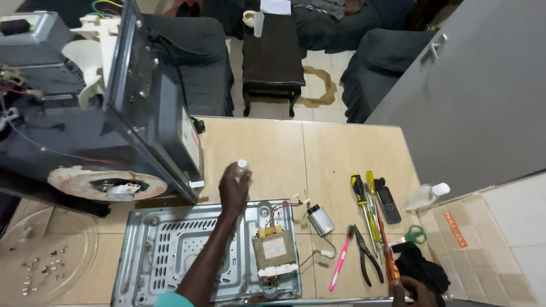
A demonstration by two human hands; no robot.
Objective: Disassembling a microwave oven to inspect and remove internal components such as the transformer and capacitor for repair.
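The left hand (pixel 234 187) is closed around a small white tube (pixel 242 165), held up over the metal plate (pixel 170 256). The tube sticks out at 12 o'clock from the hand. The right hand (pixel 418 291) is low, at 4 o'clock from the plate, with its fingers closed on the red handle of a screwdriver (pixel 390 264).

The tube could slip and fall onto the plate, because only the fingers pinch it. The big black box (pixel 142 108) leans at 10 o'clock from the hand and could tip, since it stands on one side. Thin wires (pixel 284 206) run from the square block (pixel 274 248) at 5 o'clock to the silver can (pixel 320 220), and an arm could snag them.

A clear glass dish (pixel 48 258) sits at 8 o'clock on the counter (pixel 284 153). It has many small screws (pixel 42 267) in it. A bump could spill them.
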